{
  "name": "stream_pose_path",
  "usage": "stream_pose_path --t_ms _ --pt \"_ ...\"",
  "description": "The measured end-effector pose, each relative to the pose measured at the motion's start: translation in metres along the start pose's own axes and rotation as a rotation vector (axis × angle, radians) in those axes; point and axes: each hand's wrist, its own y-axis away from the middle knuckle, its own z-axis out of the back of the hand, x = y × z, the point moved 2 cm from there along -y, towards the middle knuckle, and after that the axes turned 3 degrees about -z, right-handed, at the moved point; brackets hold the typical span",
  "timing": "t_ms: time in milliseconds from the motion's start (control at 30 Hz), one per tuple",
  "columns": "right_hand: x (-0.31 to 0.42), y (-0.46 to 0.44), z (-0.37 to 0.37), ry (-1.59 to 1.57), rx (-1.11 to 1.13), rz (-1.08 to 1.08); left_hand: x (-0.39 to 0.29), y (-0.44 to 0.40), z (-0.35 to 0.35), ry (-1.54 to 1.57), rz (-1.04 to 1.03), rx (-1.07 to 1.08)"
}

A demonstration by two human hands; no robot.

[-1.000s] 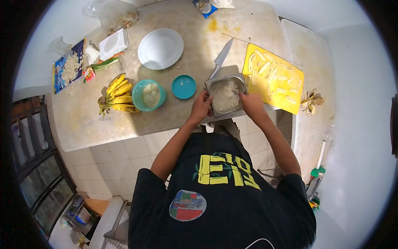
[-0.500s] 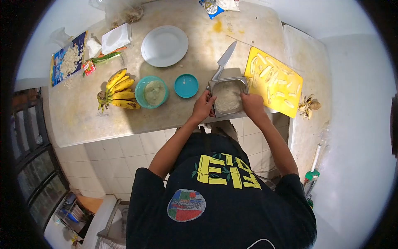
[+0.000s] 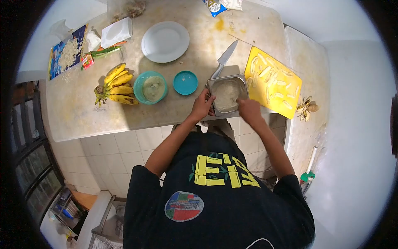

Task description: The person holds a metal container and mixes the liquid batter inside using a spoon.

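A square metal container (image 3: 227, 108) holding a pale, floury mixture (image 3: 227, 93) sits at the table's near edge. My left hand (image 3: 202, 104) grips its left wall, thumb near the rim. Over the lower right corner is my right hand (image 3: 250, 111), fingers closed; whatever they hold is hidden. Just behind the container lies a knife (image 3: 226, 57), its blade pointing away. To the right, a yellow cutting board (image 3: 281, 69) carries many strips of sliced banana (image 3: 265, 74).
Left of the container are a small turquoise dish (image 3: 185, 83), a turquoise bowl (image 3: 137, 92) with pale contents, and a bunch of bananas (image 3: 120, 89). A white plate (image 3: 165, 41) lies behind them. Banana peels (image 3: 306, 108) rest at the right.
My right hand has shifted from the container's right rim down and left to its lower right corner. My left hand keeps its grip. The view has tilted slightly.
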Motion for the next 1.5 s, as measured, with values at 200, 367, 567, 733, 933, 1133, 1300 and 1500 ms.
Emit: stream_pose_path --t_ms 200,367,567,733,933,1133,1300,1500 --pt "0.024 -0.035 0.012 -0.051 -0.043 -0.05 0.003 0.0 -0.001 0.063 0.025 0.036" --pt "-0.006 -0.009 0.011 -0.003 -0.017 -0.04 -0.005 0.004 -0.001 0.07 0.049 0.052" --pt "0.014 -0.026 0.0 -0.09 -0.112 -0.003 -0.003 0.002 -0.002 0.09 0.054 0.059" --pt "-0.016 -0.025 0.0 0.039 -0.074 -0.035 -0.005 0.002 0.0 0.095 0.058 0.072" --pt "0.021 -0.013 0.01 -0.127 -0.031 -0.002 -0.008 0.003 -0.002 0.106 0.083 0.082" --pt "-0.028 -0.035 0.007 -0.003 -0.047 -0.092 -0.016 0.0 0.008 0.04 0.115 0.168" --pt "0.0 0.02 0.011 -0.128 -0.053 0.028 -0.021 0.006 0.014 0.013 0.125 0.132" --pt "0.015 -0.034 0.008 -0.165 -0.259 -0.049 -0.017 0.001 0.017 0.009 0.141 0.202"
